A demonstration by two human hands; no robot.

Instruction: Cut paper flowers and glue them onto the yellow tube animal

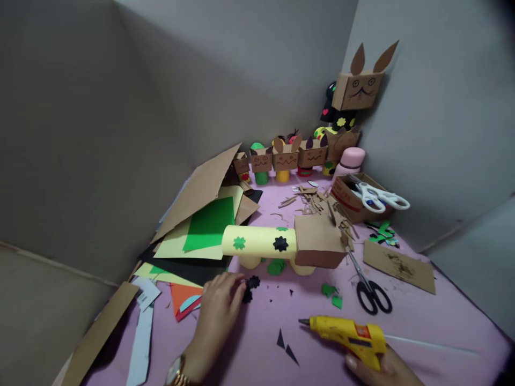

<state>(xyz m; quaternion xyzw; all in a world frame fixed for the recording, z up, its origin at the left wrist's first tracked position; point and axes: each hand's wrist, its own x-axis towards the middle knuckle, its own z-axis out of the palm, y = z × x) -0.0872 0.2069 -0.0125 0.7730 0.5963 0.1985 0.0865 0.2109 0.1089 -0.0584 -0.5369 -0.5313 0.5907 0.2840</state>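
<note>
Paper-craft workspace in a corner: plain grey walls (257,69) are backing a pink-purple tabletop (241,348); home or studio, the view isn't saying. Coloured paper (211,222) and cardboard sheets (197,190) are lying stacked at left, cardboard offcuts (316,201) are littering the surface, and a yellow glue gun (338,331) and black-handled scissors (367,284) are showing on the near side. A row of animal-faced cardboard figures (285,159) is standing at the back, with a small carton (348,201) holding white-handled scissors (377,194) at right.
</note>
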